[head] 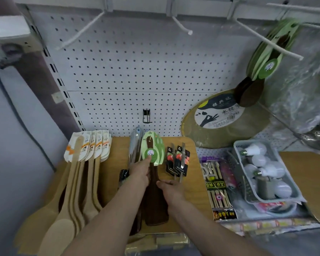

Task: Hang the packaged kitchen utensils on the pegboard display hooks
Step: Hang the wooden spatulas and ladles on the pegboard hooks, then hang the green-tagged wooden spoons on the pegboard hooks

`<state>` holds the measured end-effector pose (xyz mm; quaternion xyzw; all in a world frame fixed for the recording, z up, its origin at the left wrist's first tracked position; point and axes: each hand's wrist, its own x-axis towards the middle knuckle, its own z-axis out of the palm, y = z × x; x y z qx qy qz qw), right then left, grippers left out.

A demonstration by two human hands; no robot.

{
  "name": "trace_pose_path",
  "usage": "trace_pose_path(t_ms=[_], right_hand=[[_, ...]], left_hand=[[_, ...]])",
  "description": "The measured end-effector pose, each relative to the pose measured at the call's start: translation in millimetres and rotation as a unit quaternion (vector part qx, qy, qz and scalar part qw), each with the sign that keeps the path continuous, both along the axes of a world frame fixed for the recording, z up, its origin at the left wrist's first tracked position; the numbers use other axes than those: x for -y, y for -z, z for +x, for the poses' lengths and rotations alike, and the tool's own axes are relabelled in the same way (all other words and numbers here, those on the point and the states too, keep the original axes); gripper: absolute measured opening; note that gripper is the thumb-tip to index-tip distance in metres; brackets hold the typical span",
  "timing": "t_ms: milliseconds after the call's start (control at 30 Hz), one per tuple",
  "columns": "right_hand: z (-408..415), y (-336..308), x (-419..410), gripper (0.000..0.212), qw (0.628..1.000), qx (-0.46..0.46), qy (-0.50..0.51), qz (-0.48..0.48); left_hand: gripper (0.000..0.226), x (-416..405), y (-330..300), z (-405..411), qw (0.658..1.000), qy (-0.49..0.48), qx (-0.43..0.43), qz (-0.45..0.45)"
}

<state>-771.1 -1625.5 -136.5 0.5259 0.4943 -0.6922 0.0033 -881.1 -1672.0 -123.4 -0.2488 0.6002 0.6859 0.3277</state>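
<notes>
The white pegboard (137, 71) rises behind a wooden shelf board (188, 182), its long hooks (179, 24) jutting from the top rail; matching dark spatulas (262, 58) already hang on the hook at the upper right. A stack of dark wooden spatulas with green card headers (152, 154) lies near the board's middle, headers toward its back edge. The left hand (141, 172) pinches the green card; the right hand (171, 187) curls its fingers against the dark handle. The wood looks stiff and light, the card thin and bendy. Lifting by the wood just below the card seems safest, leaving the hang hole free.
</notes>
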Motion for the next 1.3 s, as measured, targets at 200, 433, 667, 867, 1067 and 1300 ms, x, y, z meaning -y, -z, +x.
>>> trace_pose_path(t_ms=[200,433,667,867,1067,1300], right_hand=[[-13.1,-5.9,-5.0,0.027,1.0,-0.014,-0.022,-0.018],[3.7,-33.9,-30.4,0.012,0.997,-0.059,-0.036,-0.031],[77.8,-78.1,-96.7,0.015,0.989,-0.145,-0.011,0.022],[208.8,-102.7,-191.4,0.025,0.98,-0.184,0.074,0.015],[343.9,-112.1,-271.9,0.039,0.97,-0.189,0.147,0.035],[472.5,-118.2,-359.1,0.049,0.949,-0.219,0.217,0.069]], left_hand=[[0.045,-1.1,-7.0,-0.6,0.998,0.053,0.028,0.031],[0.051,-10.6,-23.6,18.9,0.999,0.014,-0.01,0.035],[0.055,-65.7,-76.6,105.0,0.995,0.027,-0.056,0.082],[0.055,-152.6,-99.2,233.2,0.982,0.09,-0.058,0.156],[0.021,-242.3,-106.7,356.8,0.964,0.175,-0.031,0.199],[0.037,-343.9,-112.9,471.8,0.945,0.249,-0.018,0.212]])
